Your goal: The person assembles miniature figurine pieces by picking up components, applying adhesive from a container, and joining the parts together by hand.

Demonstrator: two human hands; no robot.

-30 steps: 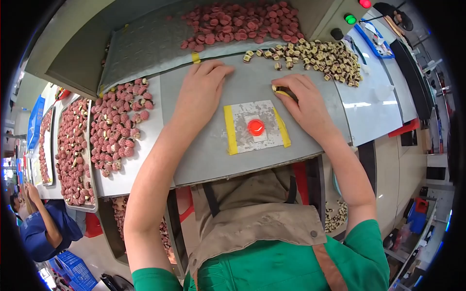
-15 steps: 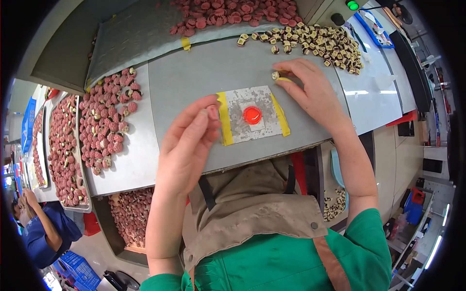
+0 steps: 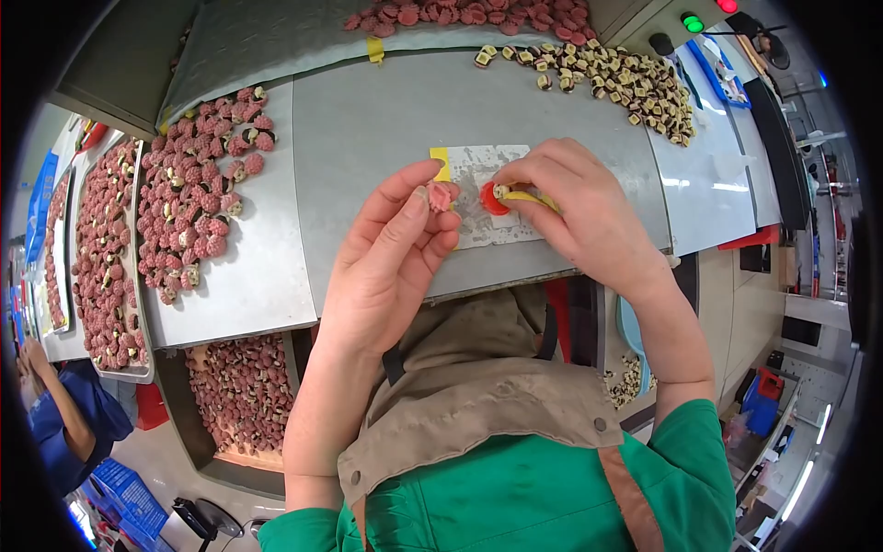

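Closest to the camera there's a green top with a tan apron [image 3: 478, 405] over it, cut off at the bottom edge, so you only get chest and forearms. Coming up from there, the left hand [image 3: 391, 267] has its grip pressed together on a small pink ridged piece [image 3: 440, 195], pinched between thumb and fingertips; the underside of it is hidden by the fingers. Just at 3 o'clock of that, the right hand [image 3: 575, 212] pinches a tiny cream and brown part [image 3: 501, 191] at its fingertips, with a yellow bit [image 3: 529, 196] poking out behind it. Can't really tell if that's a tool or tape, since the knuckles cover most of it. Both pieces hover just above a red round button-like thing [image 3: 487, 202] sitting on a scuffed white patch [image 3: 487, 225] taped down in yellow on the grey metal desk [image 3: 368, 129]. Most of the red thing is blocked by the right hand.

At 9 o'clock of the hands, a loose heap of pink pieces [image 3: 198, 202] is spread on the desk, and a bin of more of them [image 3: 241, 391] sits below the desk edge, partly hidden under it. Further toward 9 there are long trays [image 3: 97, 248] packed with the same stuff, bent by the lens. At 1 o'clock is a scatter of the cream and brown parts [image 3: 616, 78]. At 12 o'clock another pink pile [image 3: 441, 14] is cut off by the frame. Way off at 1 o'clock are a green light [image 3: 692, 23] and a red one, half clipped. Bottom left, a person in a blue sleeve [image 3: 78, 432], mostly out of frame.
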